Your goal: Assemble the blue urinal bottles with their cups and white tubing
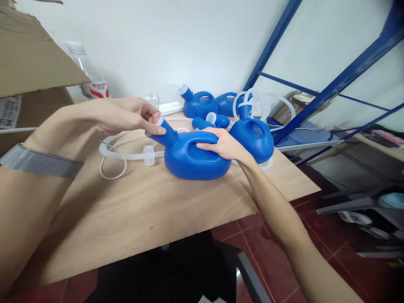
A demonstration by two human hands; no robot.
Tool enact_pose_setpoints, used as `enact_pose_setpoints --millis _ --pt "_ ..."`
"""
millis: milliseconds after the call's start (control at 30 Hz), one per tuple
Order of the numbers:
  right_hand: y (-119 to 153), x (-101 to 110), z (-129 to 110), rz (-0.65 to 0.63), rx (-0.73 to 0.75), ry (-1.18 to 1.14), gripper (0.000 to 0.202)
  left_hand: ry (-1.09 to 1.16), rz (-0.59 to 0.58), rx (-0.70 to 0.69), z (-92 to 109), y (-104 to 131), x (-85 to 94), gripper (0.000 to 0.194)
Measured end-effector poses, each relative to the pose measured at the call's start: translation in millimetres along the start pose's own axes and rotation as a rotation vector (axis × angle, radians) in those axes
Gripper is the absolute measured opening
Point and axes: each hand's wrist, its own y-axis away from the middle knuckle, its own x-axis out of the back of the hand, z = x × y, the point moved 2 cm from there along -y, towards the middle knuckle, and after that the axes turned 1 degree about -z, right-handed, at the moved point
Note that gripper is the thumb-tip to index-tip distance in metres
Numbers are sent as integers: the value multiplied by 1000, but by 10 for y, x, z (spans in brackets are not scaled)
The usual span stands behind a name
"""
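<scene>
Head view: a blue jug lies on its side at the centre of a wooden table, its neck pointing toward 10 o'clock. The left hand pinches the pale cap at the neck's tip between thumb and fingertips, the other fingers curled close. The right hand rests on the jug's handle at its 2 o'clock side, fingers pressed together and laid flat along the top. A silver band circles the left wrist. A clear tube loops on the table at 9 o'clock from the jug, just beside its neck. At 1 o'clock, a second jug stands touching the right hand's far side, with 2 more jugs behind it near the wall. A water bottle stands at 11 o'clock beside a cardboard box. Blue shelving rises at 3 o'clock.
</scene>
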Motion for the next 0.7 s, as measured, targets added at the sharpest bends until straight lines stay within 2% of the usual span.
enact_pose_setpoints --millis 133,300,500,700 --pt "1 0 -25 -6 -7 28 38 113 -28 14 0 4 -8 52" --pt "7 4 -25 -4 -4 25 40 115 -33 49 -12 6 3 51" --pt "23 -1 -14 -10 6 -19 38 -42 -24 34 -3 60 67 51" --pt "26 -5 -15 -8 -2 -14 37 -389 26 -17 134 184 166 44"
